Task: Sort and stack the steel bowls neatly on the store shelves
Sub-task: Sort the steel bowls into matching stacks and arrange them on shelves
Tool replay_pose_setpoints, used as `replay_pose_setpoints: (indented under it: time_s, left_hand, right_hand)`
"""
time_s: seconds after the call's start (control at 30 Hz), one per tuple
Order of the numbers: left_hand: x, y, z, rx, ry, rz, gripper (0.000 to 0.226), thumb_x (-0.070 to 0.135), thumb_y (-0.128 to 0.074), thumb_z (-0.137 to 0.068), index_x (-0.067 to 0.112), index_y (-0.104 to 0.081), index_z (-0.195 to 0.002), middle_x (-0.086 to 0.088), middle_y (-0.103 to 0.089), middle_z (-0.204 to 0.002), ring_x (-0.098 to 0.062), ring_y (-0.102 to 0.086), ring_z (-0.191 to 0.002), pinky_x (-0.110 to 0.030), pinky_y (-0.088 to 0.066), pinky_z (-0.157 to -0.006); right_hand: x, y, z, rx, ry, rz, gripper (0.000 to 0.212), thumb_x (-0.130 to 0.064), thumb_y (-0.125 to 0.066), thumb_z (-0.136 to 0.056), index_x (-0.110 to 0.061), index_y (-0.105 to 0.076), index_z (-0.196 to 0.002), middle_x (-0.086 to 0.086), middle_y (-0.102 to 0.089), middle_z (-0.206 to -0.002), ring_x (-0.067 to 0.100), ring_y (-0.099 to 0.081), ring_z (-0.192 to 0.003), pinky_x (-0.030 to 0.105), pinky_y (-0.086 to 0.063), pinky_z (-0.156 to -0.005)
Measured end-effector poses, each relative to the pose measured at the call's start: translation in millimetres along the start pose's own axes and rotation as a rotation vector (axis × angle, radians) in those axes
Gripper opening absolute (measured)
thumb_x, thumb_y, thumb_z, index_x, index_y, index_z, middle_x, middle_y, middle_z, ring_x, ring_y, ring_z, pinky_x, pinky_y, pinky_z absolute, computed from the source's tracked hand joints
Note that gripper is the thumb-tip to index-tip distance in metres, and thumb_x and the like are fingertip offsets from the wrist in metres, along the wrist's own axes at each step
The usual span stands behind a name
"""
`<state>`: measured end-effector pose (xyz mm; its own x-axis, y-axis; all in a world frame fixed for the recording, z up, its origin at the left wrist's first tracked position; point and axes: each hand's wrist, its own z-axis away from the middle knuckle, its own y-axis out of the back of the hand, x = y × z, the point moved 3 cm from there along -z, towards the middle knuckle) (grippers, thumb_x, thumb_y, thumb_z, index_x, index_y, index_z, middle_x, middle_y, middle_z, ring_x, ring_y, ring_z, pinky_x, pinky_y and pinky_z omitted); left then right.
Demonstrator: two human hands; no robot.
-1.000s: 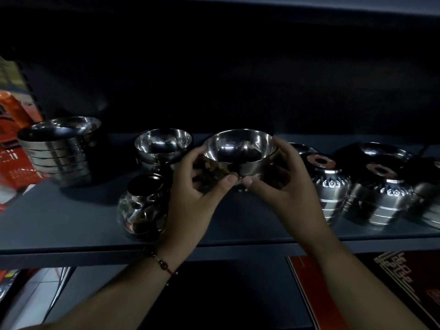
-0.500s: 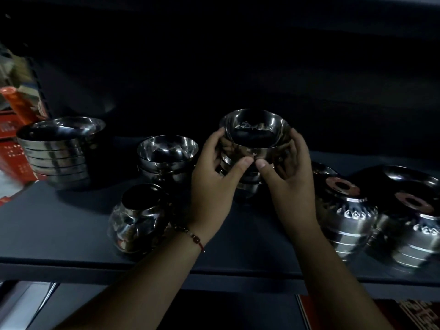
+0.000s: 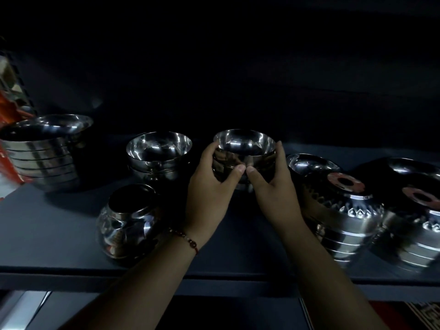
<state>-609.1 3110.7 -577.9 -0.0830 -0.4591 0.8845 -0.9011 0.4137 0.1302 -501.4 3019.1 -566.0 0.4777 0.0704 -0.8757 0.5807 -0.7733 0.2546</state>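
Observation:
A small stack of steel bowls (image 3: 245, 145) stands at the middle of the dark shelf (image 3: 47, 225). My left hand (image 3: 212, 186) grips its left side and my right hand (image 3: 273, 186) grips its right side, thumbs nearly meeting in front. Just to the left stands another short stack of like bowls (image 3: 158, 152). A taller stack of wider steel bowls (image 3: 45, 151) stands at the far left.
A round steel pot (image 3: 126, 222) sits near the shelf's front edge, left of my left wrist. Upturned patterned steel bowls (image 3: 342, 215) are stacked close to my right wrist, more (image 3: 419, 225) at the far right. A single bowl (image 3: 312, 164) lies behind them.
Both hands carried the bowl up and back, then lowered it onto the bowls at the shelf's middle. The camera moved closer and to the left.

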Motion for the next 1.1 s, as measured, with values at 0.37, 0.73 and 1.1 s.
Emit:
replay_pose_setpoints:
  time_s: [0.37,0.73,1.1]
  left_hand:
    - [15,18,12,-0.171,-0.085,-0.481,0.08,0.049,-0.059,-0.095,0.04,-0.012,-0.159,0.012,-0.022,-0.165,0.001,-0.028,-0.141,-0.005,-0.031,-0.088]
    - [13,99,60,-0.29,-0.317,-1.123,0.066,0.06,-0.036,-0.092,0.024,-0.05,-0.145,-0.012,-0.041,-0.156,-0.034,-0.041,-0.142,-0.051,-0.037,-0.112]
    - [-14,177,80,-0.264,-0.184,-1.102,0.083,0.064,-0.053,-0.085,0.031,-0.026,-0.156,-0.016,-0.018,-0.165,-0.041,-0.025,-0.148,-0.059,-0.031,-0.114]
  right_hand:
    - [-7,4,11,-0.115,-0.021,0.127,0.096,-0.049,-0.059,-0.084,-0.039,0.005,-0.155,-0.003,-0.026,-0.162,0.014,-0.022,-0.15,0.048,-0.032,-0.117]
    - [-52,0,67,-0.315,0.206,0.788,0.076,-0.039,-0.057,-0.096,-0.026,-0.015,-0.158,0.002,0.001,-0.167,0.026,0.003,-0.153,0.037,-0.009,-0.121]
    - [-56,-86,112,-0.613,0.298,0.79,0.081,-0.045,-0.055,-0.096,-0.03,-0.005,-0.157,0.003,-0.006,-0.166,0.026,-0.004,-0.153,0.032,0.001,-0.121]
